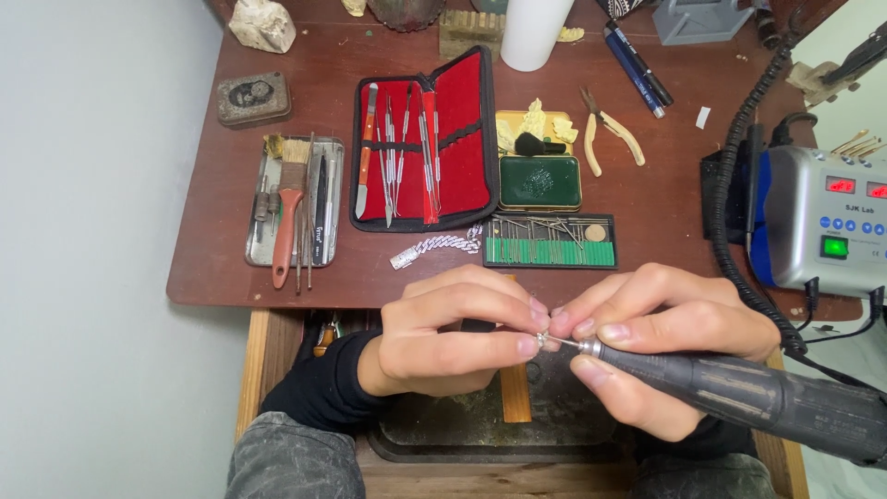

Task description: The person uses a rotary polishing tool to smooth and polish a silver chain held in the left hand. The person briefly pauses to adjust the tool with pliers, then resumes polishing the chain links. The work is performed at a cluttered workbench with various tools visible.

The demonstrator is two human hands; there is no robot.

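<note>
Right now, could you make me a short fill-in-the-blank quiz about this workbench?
1. The right hand holds a dark rotary ____.
2. The open tool case has a ____ lining.
3. The pliers lie to the ____ of the green tin.
4. The left hand pinches a small silvery piece in its ____.

Missing words: tool; red; right; fingers

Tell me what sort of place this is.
Most likely a jeweller's or small-metalwork bench. The right hand holds a corded rotary handpiece to a tiny piece pinched in the left hand; an open red tool case and a tray of burrs lie behind.
</note>
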